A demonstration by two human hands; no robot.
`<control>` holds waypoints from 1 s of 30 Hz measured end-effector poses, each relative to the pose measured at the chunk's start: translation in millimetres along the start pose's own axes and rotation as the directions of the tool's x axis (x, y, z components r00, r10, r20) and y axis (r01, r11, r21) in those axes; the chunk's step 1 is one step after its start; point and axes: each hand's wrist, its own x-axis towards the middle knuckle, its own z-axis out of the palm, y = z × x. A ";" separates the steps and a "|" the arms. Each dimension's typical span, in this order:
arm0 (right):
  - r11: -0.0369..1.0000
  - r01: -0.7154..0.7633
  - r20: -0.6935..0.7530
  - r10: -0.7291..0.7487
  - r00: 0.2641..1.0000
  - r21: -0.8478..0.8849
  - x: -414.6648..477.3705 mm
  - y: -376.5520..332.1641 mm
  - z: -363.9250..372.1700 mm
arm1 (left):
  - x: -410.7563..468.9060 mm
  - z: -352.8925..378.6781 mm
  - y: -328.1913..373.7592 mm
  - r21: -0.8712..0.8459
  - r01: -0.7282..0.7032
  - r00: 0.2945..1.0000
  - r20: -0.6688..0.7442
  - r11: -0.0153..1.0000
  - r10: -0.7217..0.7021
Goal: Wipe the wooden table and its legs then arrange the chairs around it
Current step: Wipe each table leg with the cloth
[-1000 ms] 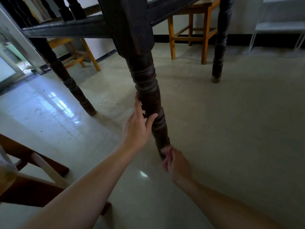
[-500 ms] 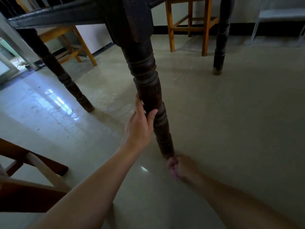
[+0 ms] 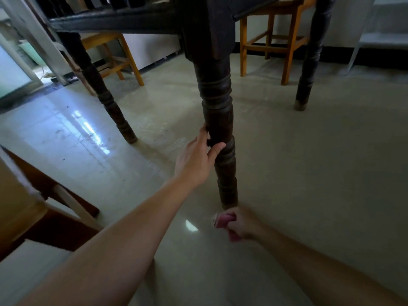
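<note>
Both hands at the dark, ring-turned table leg: my left hand is gripping its lower shaft; my right hand, just beside its foot, is clutching a pink cloth.

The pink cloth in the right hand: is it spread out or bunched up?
Bunched up: the right hand grips the pink cloth as a wad, only small folds showing.

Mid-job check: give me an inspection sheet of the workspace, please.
Surface: glossy pale tiled floor, scuffed.
Job's things: dark turned wooden table leg upright; small pink cloth by its foot; light wooden chairs beyond the table; brown wooden chair near left.
Clutter: nothing seen.
Hands: left hand grips the leg; right hand holds the cloth.
Cables: nothing seen.
Surroundings: white metal rack far right, glass door far left.
</note>
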 end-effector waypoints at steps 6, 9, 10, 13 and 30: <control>0.969 0.229 -0.183 -0.242 0.953 -0.089 -37.2 -55.3 -63.8 | -11.8 -26.6 -7.4 0.023 0.042 0.993 0.109 0.999 -0.044; 0.951 0.297 -0.246 -0.310 0.918 -0.092 -61.3 -80.3 -84.5 | -21.4 -44.8 -7.9 -0.116 0.082 0.967 0.249 0.990 -0.051; 0.944 0.316 -0.262 -0.330 0.907 -0.097 -68.9 -88.6 -89.3 | -24.8 -51.7 -6.3 -0.171 0.111 0.953 0.298 0.979 -0.056; 0.916 0.383 -0.307 -0.401 0.863 -0.120 -86.7 -110.9 -97.4 | -32.2 -70.6 4.2 -0.303 0.202 0.919 0.386 0.931 -0.074; 0.878 0.475 -0.702 -0.301 0.646 0.061 -113.6 -188.0 -138.4 | -17.6 -128.4 29.4 -0.489 0.247 0.961 0.013 0.837 -0.277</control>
